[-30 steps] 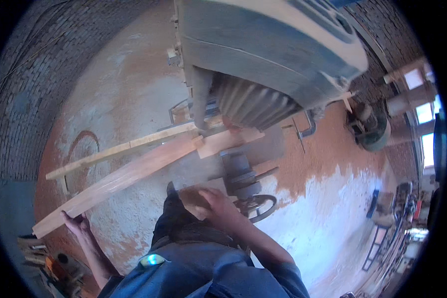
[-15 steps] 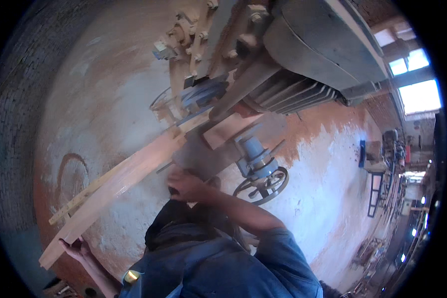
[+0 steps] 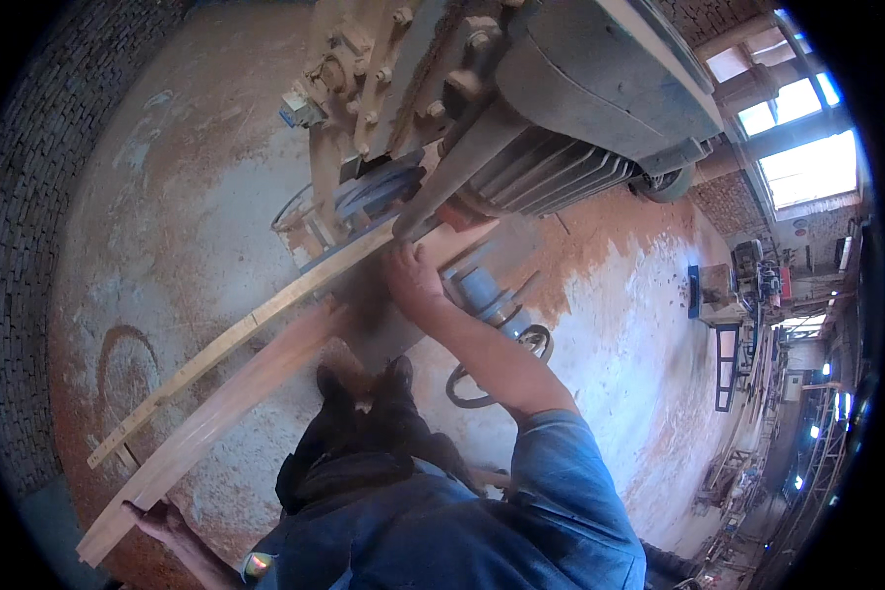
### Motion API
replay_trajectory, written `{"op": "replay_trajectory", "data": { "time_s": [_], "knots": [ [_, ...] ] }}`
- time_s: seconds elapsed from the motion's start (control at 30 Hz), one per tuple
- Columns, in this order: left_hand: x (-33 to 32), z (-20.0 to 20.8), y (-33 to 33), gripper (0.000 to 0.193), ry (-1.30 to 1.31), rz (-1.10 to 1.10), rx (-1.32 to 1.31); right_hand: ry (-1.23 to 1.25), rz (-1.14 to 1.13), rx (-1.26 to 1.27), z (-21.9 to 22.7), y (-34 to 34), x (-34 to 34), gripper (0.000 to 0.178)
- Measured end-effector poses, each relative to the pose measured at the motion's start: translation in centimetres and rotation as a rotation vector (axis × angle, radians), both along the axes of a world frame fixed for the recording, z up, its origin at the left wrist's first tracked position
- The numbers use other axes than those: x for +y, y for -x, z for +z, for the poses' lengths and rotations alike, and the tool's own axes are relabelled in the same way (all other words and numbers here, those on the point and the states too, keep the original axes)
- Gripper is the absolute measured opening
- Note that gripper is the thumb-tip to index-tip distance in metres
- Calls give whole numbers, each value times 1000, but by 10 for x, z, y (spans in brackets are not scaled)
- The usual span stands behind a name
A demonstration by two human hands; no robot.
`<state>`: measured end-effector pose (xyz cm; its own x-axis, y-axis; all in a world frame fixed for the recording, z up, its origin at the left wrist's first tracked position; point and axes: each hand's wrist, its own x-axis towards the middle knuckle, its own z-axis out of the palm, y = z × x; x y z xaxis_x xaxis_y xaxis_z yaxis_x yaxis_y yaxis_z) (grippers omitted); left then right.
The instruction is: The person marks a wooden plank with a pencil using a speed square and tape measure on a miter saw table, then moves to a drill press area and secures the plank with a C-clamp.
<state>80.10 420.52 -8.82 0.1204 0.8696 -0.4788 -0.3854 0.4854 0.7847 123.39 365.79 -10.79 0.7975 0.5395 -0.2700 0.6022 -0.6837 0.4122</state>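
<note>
My left hand grips the near end of a long, pale wooden board, thumb on top. The board slants up to the right toward a machine's dusty table. Beyond it, my right hand reaches in at the machine, its fingers bent over the near end of a short piece of wood; the fingertips are partly hidden. A long, narrow wooden strip runs beside the board, with a gap between them, and ends close to my right hand.
A large grey finned motor overhangs the table. A blue fitting and a handwheel sit right of my right forearm. A brick wall stands at the left. Dust lies on the floor; timber and equipment line the far right.
My right hand has moved forward from the table's near edge to the short piece of wood. The board has shifted away from the strip, toward me, with my left hand still on it.
</note>
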Motion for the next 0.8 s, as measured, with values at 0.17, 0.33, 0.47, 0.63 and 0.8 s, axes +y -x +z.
{"op": "replay_trajectory", "data": {
  "time_s": [0.17,0.33,0.47,0.63,0.8],
  "knots": [
    [14,3,33,50,-42,19,-15,-165,0,244,-26,-6,17,37],
    [29,14,54,50,-71,66,28,-477,439,139,-46,53,50,25],
    [34,25,58,48,-45,47,38,-735,499,461,1,106,89,26],
    [39,16,55,48,-91,9,23,-861,526,720,54,139,135,45],
    [14,-3,21,50,-22,-121,-33,-949,147,1139,123,133,141,78]
  ]
}}
